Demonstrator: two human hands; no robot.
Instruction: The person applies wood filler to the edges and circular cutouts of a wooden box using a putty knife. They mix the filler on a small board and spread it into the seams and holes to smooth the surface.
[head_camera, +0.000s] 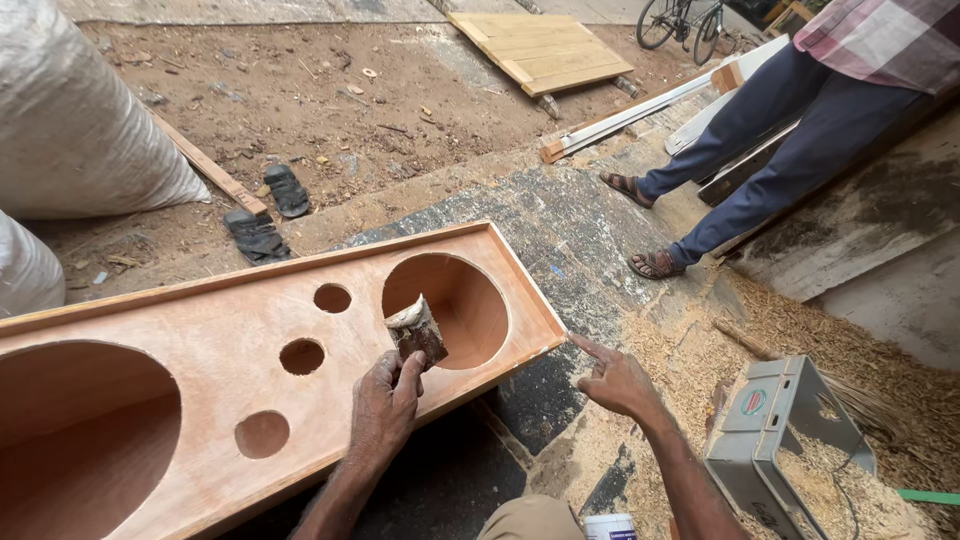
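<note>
A long plywood panel (220, 320) with raised edges lies in front of me, with two large round cut-outs and three small holes. My left hand (385, 400) grips a folded, worn piece of sandpaper (415, 328) at the rim of the right large hole (455, 305). My right hand (615, 380) holds nothing; its index finger points at and nearly touches the panel's right front corner (562, 335).
A person in dark trousers and sandals (760, 130) stands at the upper right. A grey plastic crate (775, 440) sits in sawdust to my right. White sacks (70, 120) at left, black sandals (270, 205), timber boards (545, 50) and a bicycle (680, 20) beyond.
</note>
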